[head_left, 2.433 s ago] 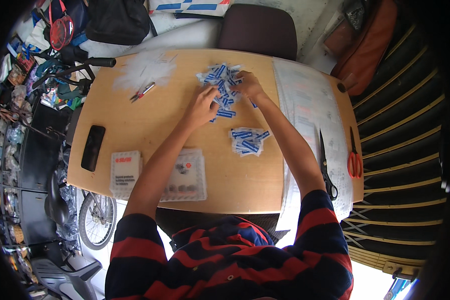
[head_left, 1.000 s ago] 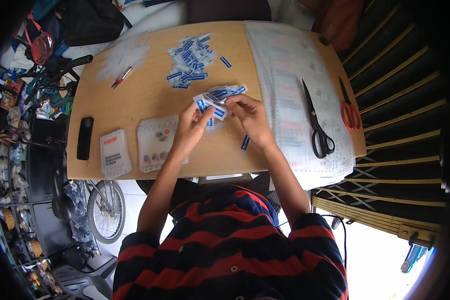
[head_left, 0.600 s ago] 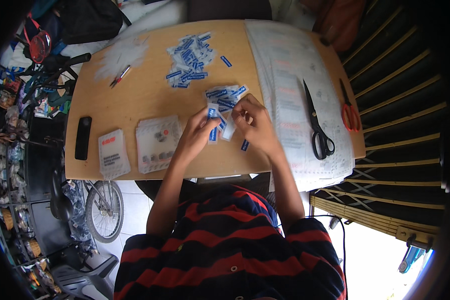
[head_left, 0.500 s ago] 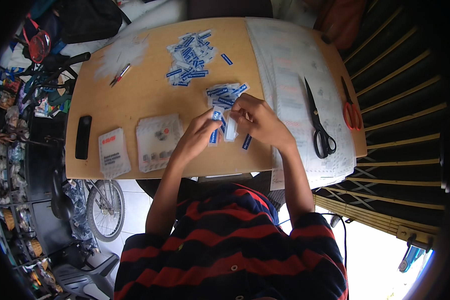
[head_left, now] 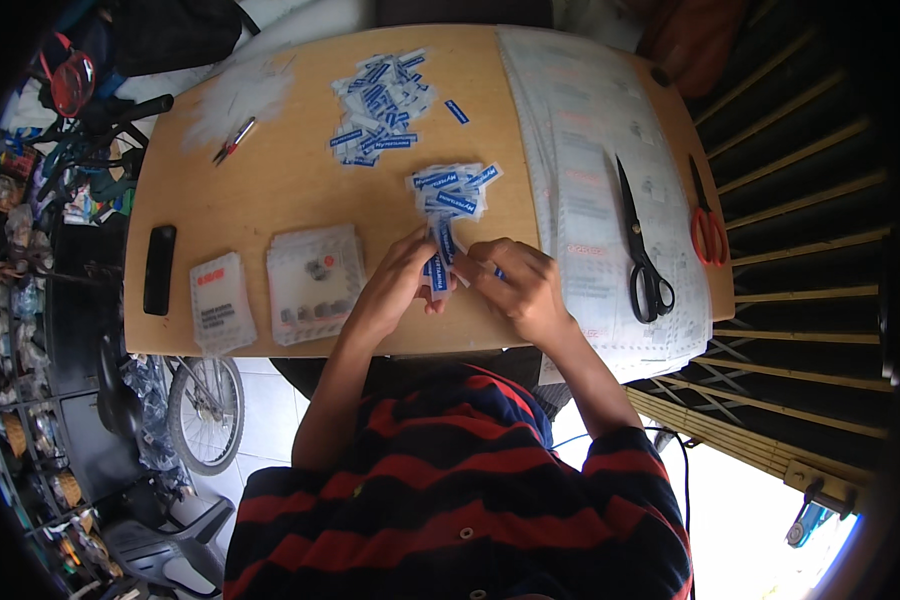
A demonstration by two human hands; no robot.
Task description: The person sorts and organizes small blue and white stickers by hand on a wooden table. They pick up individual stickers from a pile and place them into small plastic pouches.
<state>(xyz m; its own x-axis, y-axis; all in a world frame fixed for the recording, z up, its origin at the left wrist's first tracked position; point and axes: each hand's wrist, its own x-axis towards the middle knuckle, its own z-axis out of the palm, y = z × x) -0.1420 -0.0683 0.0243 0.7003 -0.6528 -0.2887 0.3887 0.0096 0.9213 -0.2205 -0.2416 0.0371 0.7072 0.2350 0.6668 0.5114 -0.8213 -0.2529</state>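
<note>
My left hand (head_left: 392, 290) is closed on a blue-and-white label (head_left: 443, 238), held over the table's near edge. More blue printed strips show beside its fingertips, and I cannot tell how many it holds. Next to it my right hand (head_left: 518, 288) has its fingers pinched at a pale edge of the label. Just beyond both hands lies a small heap of similar labels (head_left: 457, 203). A bigger loose pile of labels (head_left: 378, 105) is spread farther off, with a single label (head_left: 456, 111) to its right.
Two stacks of printed translucent sheets, a small one (head_left: 222, 305) and a larger one (head_left: 315, 285), lie left of my hands near a black phone (head_left: 160, 270). Red-handled snips (head_left: 234, 140) rest farther back. Large translucent sheets (head_left: 590, 200) cover the right side, bearing black scissors (head_left: 642, 250); red-handled scissors (head_left: 708, 225) lie beyond.
My right hand has come down toward me, its fingers now lower beside the left. The plain white strip between my hands is replaced in view by a blue printed face.
</note>
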